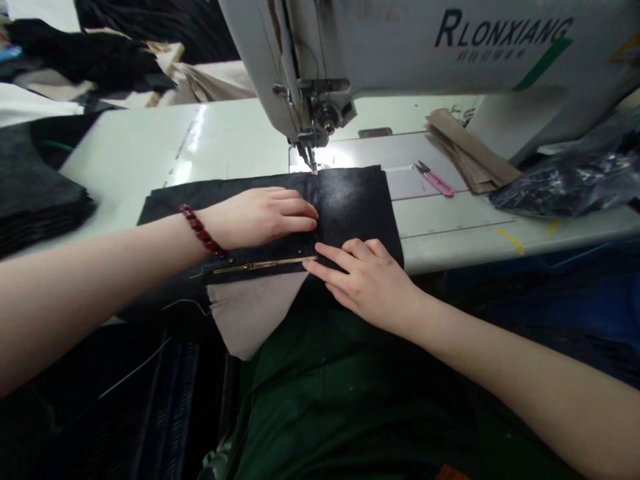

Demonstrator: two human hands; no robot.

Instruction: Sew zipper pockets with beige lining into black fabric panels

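A black panel [350, 200] that looks like leather lies on the sewing table, its far edge beneath the presser foot [313, 163]. My left hand [265, 217], a dark red bracelet at its wrist, rests on the panel with fingers side by side and tips at the vertical seam. To the right of that seam my right hand [363, 277] lies with fingers spread, the tips pressing the panel near the end of a brass zipper [265, 264]. Below the zipper a beige lining piece [255, 307] hangs over the table's front edge.
Above stands the sewing machine [400, 53]. Pink thread snips [435, 180], folded brown strips [470, 150] and a clear plastic bag [575, 180] lie at right. Stacked dark pieces [45, 187] sit at left. More cloth [85, 60] is piled behind.
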